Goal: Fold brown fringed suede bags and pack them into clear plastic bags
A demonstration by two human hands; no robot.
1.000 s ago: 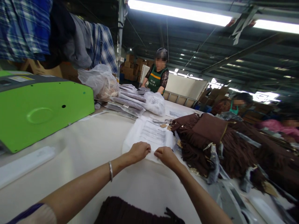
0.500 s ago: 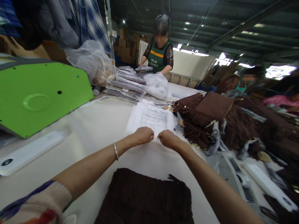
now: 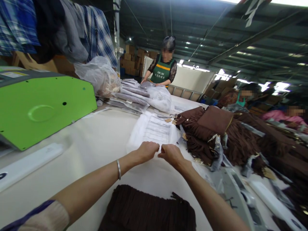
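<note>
My left hand [image 3: 148,151] and my right hand [image 3: 171,154] almost meet at the near edge of a pile of translucent printed plastic bags [image 3: 157,130]. Both are closed in a pinch, with the edge of a plastic bag between the fingers; the fingertips partly hide it. A silver bangle circles my left wrist. Closer to me, below both hands, lies a dark brown fringed piece [image 3: 149,210], flat on the pale table [image 3: 96,138]. Neither hand touches it.
Brown fringed bags [image 3: 214,122] are heaped at the right, beside a grey device [image 3: 231,189]. A green machine [image 3: 48,109] stands at left near a white bar [image 3: 31,163]. Packed items [image 3: 134,93] lie ahead; a co-worker in a green apron [image 3: 160,73] stands behind them.
My hands have drawn closer together, still pinched at the bag pile's near edge. The whole view has tilted up slightly, so things sit lower in the picture.
</note>
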